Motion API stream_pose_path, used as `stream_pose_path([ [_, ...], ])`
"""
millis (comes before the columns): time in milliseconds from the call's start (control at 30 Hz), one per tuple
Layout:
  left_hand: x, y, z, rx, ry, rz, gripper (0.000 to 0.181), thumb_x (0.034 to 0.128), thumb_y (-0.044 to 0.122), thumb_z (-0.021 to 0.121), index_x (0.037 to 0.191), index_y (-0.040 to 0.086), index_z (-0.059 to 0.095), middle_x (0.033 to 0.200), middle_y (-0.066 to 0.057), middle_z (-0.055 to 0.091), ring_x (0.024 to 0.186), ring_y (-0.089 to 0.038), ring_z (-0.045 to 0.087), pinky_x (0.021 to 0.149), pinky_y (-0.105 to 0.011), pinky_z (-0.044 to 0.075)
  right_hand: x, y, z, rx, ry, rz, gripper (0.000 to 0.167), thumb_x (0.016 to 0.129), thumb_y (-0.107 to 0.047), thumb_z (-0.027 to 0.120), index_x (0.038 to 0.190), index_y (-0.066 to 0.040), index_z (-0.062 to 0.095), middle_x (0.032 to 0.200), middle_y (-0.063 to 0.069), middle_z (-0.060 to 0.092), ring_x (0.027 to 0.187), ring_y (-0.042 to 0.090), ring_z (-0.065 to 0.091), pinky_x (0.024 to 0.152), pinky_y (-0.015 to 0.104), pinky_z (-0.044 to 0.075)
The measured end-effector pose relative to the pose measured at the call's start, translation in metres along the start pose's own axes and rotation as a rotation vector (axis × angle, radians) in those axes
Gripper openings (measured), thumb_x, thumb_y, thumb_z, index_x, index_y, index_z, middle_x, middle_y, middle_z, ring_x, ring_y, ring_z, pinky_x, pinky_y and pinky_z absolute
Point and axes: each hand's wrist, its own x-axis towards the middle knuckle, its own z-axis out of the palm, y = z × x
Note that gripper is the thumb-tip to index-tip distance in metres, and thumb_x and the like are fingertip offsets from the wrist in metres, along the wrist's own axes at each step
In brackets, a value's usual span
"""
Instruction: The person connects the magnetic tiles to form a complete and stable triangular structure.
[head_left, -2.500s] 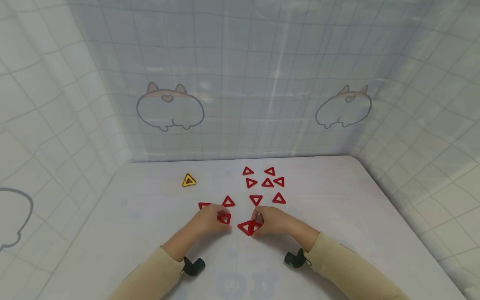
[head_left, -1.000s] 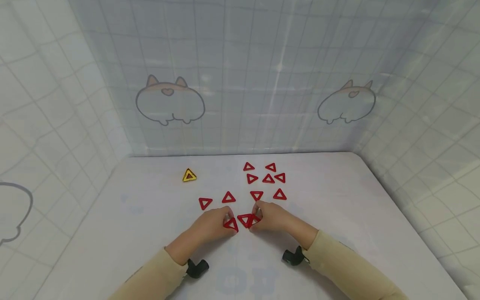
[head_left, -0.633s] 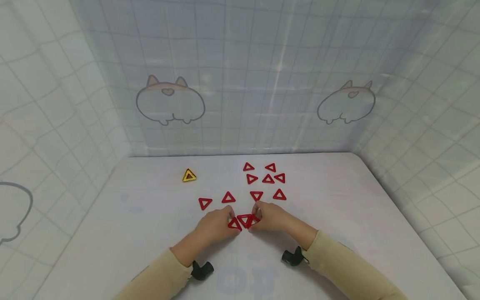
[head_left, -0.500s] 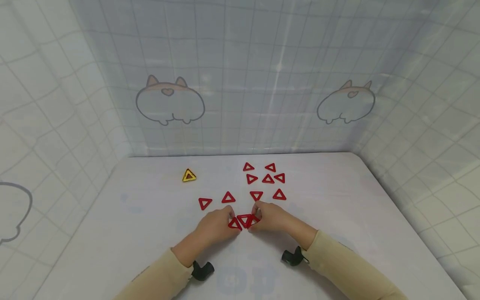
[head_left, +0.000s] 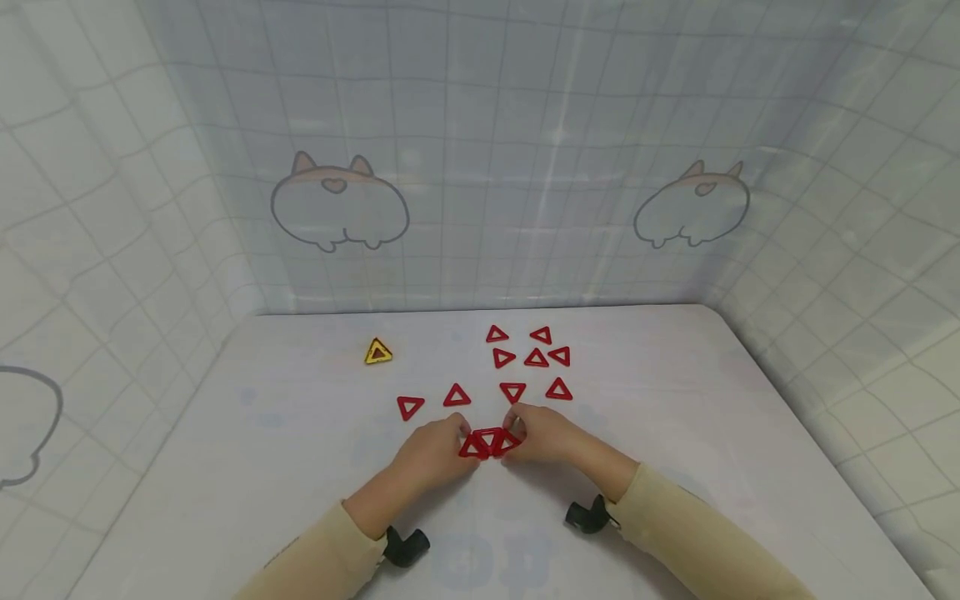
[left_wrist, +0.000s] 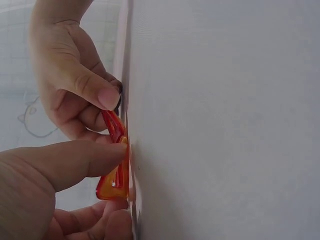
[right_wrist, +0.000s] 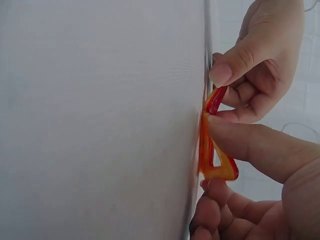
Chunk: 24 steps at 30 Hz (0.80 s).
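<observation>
In the head view three red triangle frames stand edge to edge in a row. My left hand [head_left: 433,452] pinches the left triangle [head_left: 472,447] between thumb and fingers, and my right hand [head_left: 545,433] pinches the right triangle [head_left: 507,442]. Between them the middle triangle [head_left: 488,439] points toward me. The left wrist view shows my left thumb on an orange-red piece [left_wrist: 112,187], close to the white surface. From the right wrist, my right thumb lies against a similar piece [right_wrist: 222,172], tilted off the surface. Fingers cover parts of the pieces.
Behind the hands lie loose red triangles, among them one at the left [head_left: 410,407], one beside it [head_left: 457,396] and one at the right [head_left: 558,389]. Several more sit farther back. A yellow triangle [head_left: 378,352] with a dark centre lies at the back left of the white table [head_left: 300,433].
My left hand has moved right with its triangle, which now touches the middle one; it stood apart earlier. My right hand has stayed nearly in place over the last second.
</observation>
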Motion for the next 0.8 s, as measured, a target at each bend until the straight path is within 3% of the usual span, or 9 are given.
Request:
stream_pose_path([
  [200, -0.0016, -0.001, -0.0034, -0.052, 0.05, 0.021, 0.031, 0.0808, 0.027, 0.084, 0.101, 0.013, 0.066, 0.074, 0.003, 0.055, 0.069, -0.016, 0.052, 0.062, -0.03, 0.047, -0.0043, 0.0006, -0.0036, 0.035, 0.049, -0.026, 0.035, 0.078, -0.021, 0.086, 0.106, -0.011, 0.066, 0.077, -0.002, 0.059, 0.072, 0.016, 0.055, 0.062, 0.031, 0.05],
  [467, -0.0012, -0.0014, -0.0061, -0.101, 0.091, 0.047, 0.026, 0.0842, 0.025, 0.081, 0.105, 0.014, 0.072, 0.086, 0.006, 0.064, 0.078, -0.013, 0.058, 0.071, -0.031, 0.054, -0.0059, -0.0045, -0.0036, 0.051, 0.081, 0.008, 0.034, 0.079, -0.021, 0.086, 0.108, -0.012, 0.07, 0.079, -0.004, 0.061, 0.073, 0.016, 0.057, 0.063, 0.027, 0.052],
  [800, -0.0003, -0.0025, -0.0094, -0.206, 0.119, 0.046, 0.022, 0.0851, 0.027, 0.081, 0.103, 0.017, 0.074, 0.089, 0.008, 0.065, 0.08, -0.014, 0.057, 0.07, -0.029, 0.052, -0.0056, -0.0065, -0.0055, 0.079, 0.119, -0.052, 0.024, 0.083, -0.02, 0.083, 0.102, -0.009, 0.075, 0.078, -0.006, 0.064, 0.071, 0.014, 0.058, 0.062, 0.026, 0.053],
])
